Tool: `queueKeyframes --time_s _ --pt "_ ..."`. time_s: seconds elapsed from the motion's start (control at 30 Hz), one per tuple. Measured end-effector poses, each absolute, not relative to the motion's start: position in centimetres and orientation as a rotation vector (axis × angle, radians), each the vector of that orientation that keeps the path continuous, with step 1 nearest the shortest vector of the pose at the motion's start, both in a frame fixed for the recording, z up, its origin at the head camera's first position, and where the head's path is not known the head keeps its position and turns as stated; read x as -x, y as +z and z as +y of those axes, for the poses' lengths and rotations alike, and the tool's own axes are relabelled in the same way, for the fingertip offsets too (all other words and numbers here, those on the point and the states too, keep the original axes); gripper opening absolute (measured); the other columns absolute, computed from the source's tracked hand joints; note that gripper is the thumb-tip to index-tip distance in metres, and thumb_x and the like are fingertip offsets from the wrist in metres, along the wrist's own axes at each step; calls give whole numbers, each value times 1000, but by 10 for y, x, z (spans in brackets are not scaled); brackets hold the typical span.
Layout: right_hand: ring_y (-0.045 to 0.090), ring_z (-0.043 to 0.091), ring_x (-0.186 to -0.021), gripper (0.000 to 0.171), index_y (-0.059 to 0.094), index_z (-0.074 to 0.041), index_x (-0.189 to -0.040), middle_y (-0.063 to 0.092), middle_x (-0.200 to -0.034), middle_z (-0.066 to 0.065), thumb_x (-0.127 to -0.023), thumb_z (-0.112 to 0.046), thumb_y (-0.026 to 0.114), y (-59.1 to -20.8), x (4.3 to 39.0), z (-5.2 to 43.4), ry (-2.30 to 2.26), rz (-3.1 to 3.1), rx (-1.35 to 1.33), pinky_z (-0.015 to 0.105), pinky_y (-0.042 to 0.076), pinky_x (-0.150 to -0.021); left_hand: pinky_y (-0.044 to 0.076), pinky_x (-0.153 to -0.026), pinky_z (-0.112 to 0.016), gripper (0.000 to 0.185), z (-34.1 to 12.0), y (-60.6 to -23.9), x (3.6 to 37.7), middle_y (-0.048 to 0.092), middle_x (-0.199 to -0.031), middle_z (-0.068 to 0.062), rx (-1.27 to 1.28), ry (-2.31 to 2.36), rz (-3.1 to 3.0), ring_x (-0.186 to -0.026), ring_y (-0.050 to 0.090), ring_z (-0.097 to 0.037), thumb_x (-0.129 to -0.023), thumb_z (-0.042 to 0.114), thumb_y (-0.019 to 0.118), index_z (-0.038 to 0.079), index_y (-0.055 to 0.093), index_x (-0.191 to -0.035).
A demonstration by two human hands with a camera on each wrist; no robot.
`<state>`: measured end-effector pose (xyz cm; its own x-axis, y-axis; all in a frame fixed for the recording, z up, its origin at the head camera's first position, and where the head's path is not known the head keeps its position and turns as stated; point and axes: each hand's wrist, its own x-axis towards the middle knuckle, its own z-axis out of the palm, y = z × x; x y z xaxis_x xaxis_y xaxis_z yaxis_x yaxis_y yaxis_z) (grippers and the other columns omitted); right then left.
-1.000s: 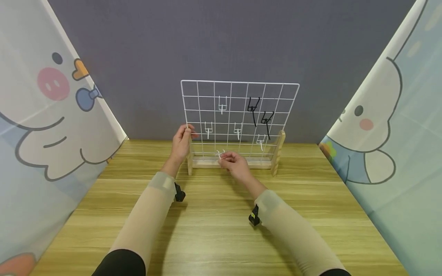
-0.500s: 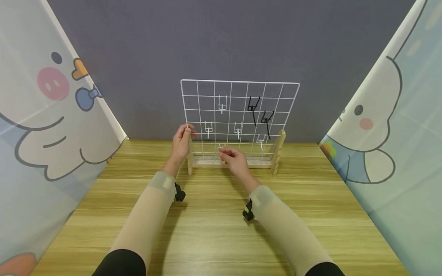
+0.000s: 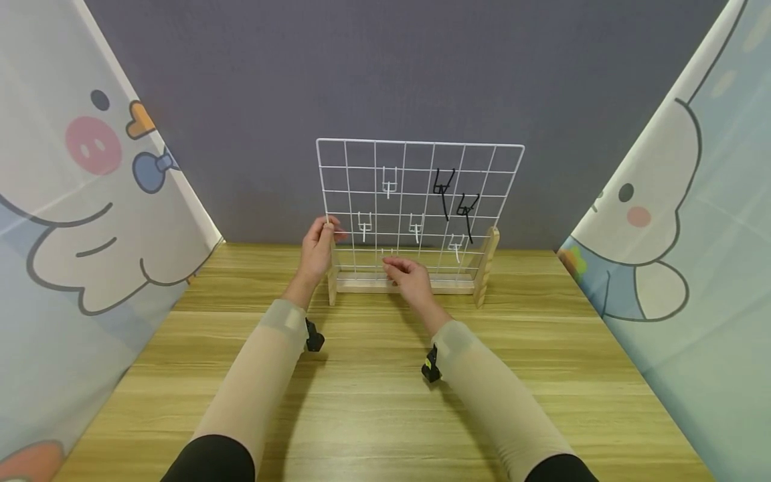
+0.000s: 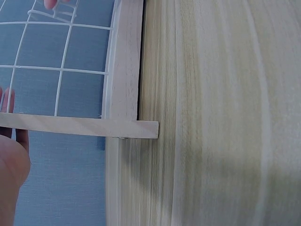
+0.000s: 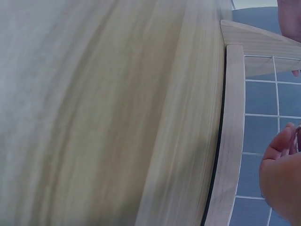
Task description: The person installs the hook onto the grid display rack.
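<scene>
Two hands work at a white wire grid (image 3: 419, 201) that stands upright in a wooden base (image 3: 402, 286) near the far edge of the worktop (image 3: 373, 395), close to the grey wall. The left hand (image 3: 317, 251) has its fingers curled round the grid's left border wire, just above the left wooden post (image 3: 331, 274); in the left wrist view only the heel of the left hand (image 4: 11, 169) and part of the frame show, so the hold reads best from the head view. The right hand (image 3: 409, 278) is at the bottom row of the grid, left of its middle, with thumb and fingertips pinched together on a small white hook (image 3: 387, 255) that sits against the lowest wires. Whether that hook is already seated on the wire cannot be told. In the right wrist view the right hand (image 5: 281, 174) appears beside the base rail with fingers bunched. Four more white hooks hang on the grid: one (image 3: 389, 181) high near the middle, two in the next row down (image 3: 364, 226) (image 3: 416, 227), and one (image 3: 456, 246) low toward the right post (image 3: 486, 264). Two black hooks (image 3: 444, 191) (image 3: 466, 211) hang in the upper right part, one just beside the other. Both forearms wear beige sleeves, each with a small black camera at the wrist. Cartoon-printed curtains stand along the left and right edges of the worktop.
</scene>
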<state>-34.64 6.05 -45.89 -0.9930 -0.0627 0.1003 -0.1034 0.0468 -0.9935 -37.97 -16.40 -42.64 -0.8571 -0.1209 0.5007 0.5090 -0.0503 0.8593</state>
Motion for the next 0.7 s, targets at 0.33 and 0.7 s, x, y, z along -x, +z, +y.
queueKeyframes --time_s 0.33,0.7 --pt "72 17 -86 31 75 3 -133 75 -122 29 -107 -13 72 -463 347 63 2139 -2255 -211 25 60 -73 57 -112 -57 30 -164 -426 381 65 -110 -19 409 -1978 -1794 -101 76 -25 -118 9 43 -17 56 -127" --pt "75 9 -77 30 75 1 -133 75 -123 32 -107 -13 73 -465 342 67 2192 -2168 -203 21 61 -69 55 -113 -60 31 -164 -427 382 68 -102 4 397 -1981 -1801 -100 76 -25 -118 8 42 -18 55 -128"
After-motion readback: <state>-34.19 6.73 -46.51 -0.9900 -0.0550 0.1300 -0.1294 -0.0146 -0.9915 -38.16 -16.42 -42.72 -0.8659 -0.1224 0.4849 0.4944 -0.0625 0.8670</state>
